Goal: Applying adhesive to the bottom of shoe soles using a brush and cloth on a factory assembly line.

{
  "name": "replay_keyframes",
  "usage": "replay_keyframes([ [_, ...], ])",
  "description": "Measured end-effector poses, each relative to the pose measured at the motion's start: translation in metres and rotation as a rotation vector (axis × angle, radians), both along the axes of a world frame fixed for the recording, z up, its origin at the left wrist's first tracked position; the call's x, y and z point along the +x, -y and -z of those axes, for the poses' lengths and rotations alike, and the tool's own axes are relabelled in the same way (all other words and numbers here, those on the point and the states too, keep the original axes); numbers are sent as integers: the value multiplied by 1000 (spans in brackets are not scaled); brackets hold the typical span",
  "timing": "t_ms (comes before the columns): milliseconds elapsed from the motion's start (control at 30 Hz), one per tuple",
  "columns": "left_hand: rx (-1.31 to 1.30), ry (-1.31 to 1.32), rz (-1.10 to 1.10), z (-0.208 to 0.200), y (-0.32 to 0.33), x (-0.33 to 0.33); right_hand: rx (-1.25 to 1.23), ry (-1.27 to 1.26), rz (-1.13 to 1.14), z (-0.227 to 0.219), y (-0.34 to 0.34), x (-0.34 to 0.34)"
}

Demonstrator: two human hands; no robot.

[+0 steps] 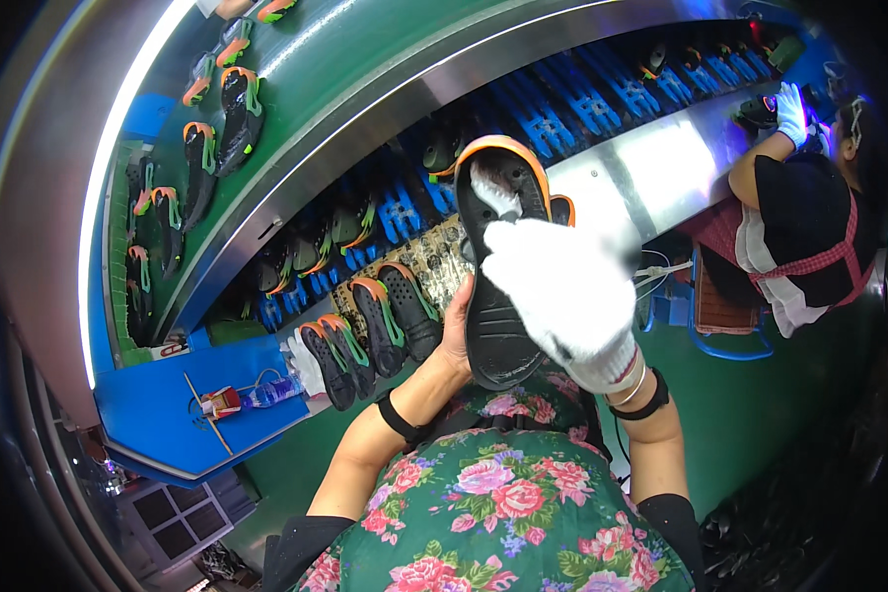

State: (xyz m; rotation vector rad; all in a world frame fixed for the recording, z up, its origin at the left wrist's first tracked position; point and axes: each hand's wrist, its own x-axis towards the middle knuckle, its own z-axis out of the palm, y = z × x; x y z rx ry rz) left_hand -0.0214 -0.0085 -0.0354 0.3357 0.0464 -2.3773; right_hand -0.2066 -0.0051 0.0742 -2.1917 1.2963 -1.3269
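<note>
We have the black shoe (493,306) up in front of the flowered apron (508,483), its orange-edged end pointing away from the body and its ridged black end toward it. Of our 2 hands, the left hand (456,335) is bare and grips the shoe by its left side, about midway along. The right hand (562,291), in a white knitted glove, lies over the shoe's right side and middle; we cannot tell whether its fingers close on anything. A whitish patch shows inside the far end; we cannot resolve whether it is glove or some other material. A 2nd orange rim (563,210) peeks out just right of the shoe, mostly hidden by the glove.

Left of the left hand, 4 similar shoes (377,324) sit in a row. Farther left, the blue worktop (158,409) carries a plastic bottle (271,391), a red packet (221,402) and a thin stick (207,412). At right, well apart, we note a co-worker (819,202) with a gloved hand raised.
</note>
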Motion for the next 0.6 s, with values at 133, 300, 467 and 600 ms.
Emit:
replay_keyframes([
  [133,21,-135,22,8,-3,5,-129,84,-192,-3,1,2],
  [300,12,326,18,-9,0,-2,-40,116,-70,0,-1,-3],
  [467,0,209,9,5,4,-2,-77,130,-129,7,-2,5],
  [600,2,28,-34,5,17,0,-56,271,40,2,3,1],
])
